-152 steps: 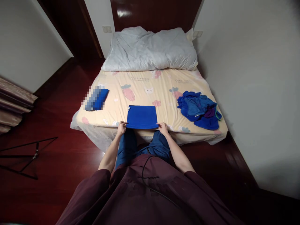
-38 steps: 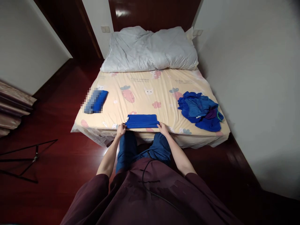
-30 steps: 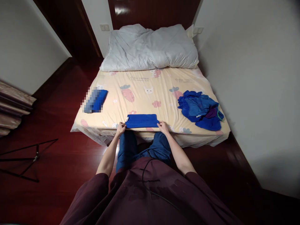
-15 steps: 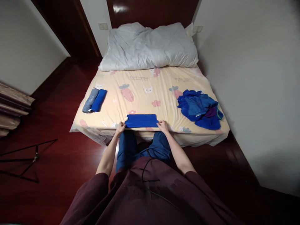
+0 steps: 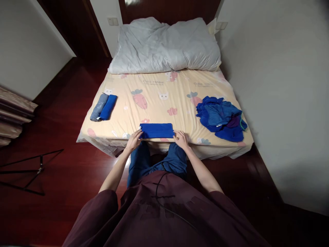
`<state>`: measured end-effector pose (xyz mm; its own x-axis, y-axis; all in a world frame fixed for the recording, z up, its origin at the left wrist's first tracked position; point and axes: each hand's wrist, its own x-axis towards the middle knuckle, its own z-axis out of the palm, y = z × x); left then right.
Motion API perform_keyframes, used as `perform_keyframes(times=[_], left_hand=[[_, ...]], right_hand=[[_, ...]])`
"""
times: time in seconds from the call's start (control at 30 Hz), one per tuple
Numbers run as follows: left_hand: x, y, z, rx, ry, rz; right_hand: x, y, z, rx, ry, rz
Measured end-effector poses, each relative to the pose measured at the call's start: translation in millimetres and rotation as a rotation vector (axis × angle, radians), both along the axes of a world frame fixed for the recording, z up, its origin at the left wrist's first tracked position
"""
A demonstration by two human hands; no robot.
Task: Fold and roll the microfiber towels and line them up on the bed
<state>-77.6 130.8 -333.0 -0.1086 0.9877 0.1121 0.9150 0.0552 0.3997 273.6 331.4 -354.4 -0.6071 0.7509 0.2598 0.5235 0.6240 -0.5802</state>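
A blue towel [image 5: 157, 130], folded into a long flat rectangle, lies along the front edge of the bed. A small white tag shows at its left end. My left hand [image 5: 134, 140] is at the towel's left end, its fingers stretched out and touching the edge. At the opposite end my right hand [image 5: 181, 140] rests with fingers apart beside the near right corner. Farther left on the bed, a grey folded towel [image 5: 99, 107] lies against a blue folded towel [image 5: 108, 107]. A crumpled pile of blue cloths [image 5: 218, 116] sits on the right.
The bed [image 5: 159, 99] has a yellow patterned sheet, with a bunched white quilt [image 5: 167, 48] at its head. A black tripod leg set [image 5: 39, 169] stands on the red floor at left, below a curtain [image 5: 15, 115]. A wall [image 5: 277, 85] runs along the right.
Both hands have loosened from pinching the towel's near corners, and their fingers are now more spread. The towel stays in about the same place. The view has shifted slightly.
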Motion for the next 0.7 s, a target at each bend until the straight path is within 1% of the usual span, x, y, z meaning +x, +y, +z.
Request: perform_keyframes(times=[0.03,0.1,0.2,0.33,0.5,0.6,0.7], left_hand=[[9,9,-0.2,-0.029,0.018,-0.043],[23,23,-2.3,-0.088,0.065,-0.063],[31,35,-8.0,-0.153,0.142,-0.030],[30,39,-11.9,-0.183,0.207,-0.011],[26,43,-7.6,-0.191,0.219,-0.006],[19,39,-8.2,-0.189,0.181,-0.031],[9,29,-15.1,-0.171,0.090,-0.058]], right_hand=[[-10,-4,1.7,0.016,-0.044,0.077],[-26,-8,2.5,0.036,-0.156,0.174],[-40,-7,-1.1,0.050,-0.297,0.201],[-46,-1,-7.5,0.079,-0.394,0.177],[-50,0,-9.8,0.104,-0.433,0.131],[-41,-3,-8.8,0.107,-0.437,0.144],[-27,-7,-10.2,0.081,-0.377,0.166]])
